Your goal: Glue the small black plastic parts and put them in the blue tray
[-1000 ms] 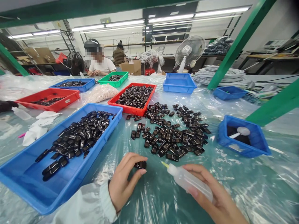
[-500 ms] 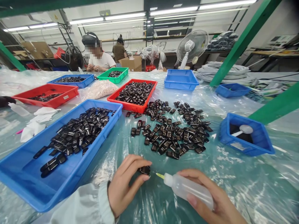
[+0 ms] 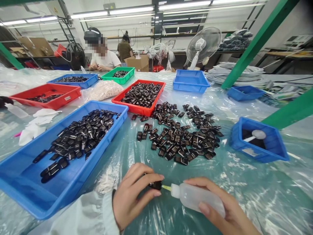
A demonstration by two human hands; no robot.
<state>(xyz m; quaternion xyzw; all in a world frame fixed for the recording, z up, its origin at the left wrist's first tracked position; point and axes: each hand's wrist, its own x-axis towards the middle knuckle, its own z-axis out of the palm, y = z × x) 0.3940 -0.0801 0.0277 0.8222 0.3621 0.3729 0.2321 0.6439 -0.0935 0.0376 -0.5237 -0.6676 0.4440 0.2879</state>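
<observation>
I pinch one small black part between the thumb and fingertips of my left hand, close to the plastic-covered table right in front of me. My right hand is wrapped around a soft squeeze bottle, fingers closed along its side. The bottle lies nearly level, its long axis running left to right, and its thin yellow nozzle points left, with the tip touching or just beside the part. The part is mostly hidden by my fingers, so I cannot tell which way it faces.

As for progress, I judge this to be the middle of a long run. A loose pile of black parts lies spread on the table ahead of me, and the blue tray at my left holds many more at its far end, while its near end is bare. Which of the two lots is finished I cannot tell from here. A red tray beyond is also full of the same parts.
</observation>
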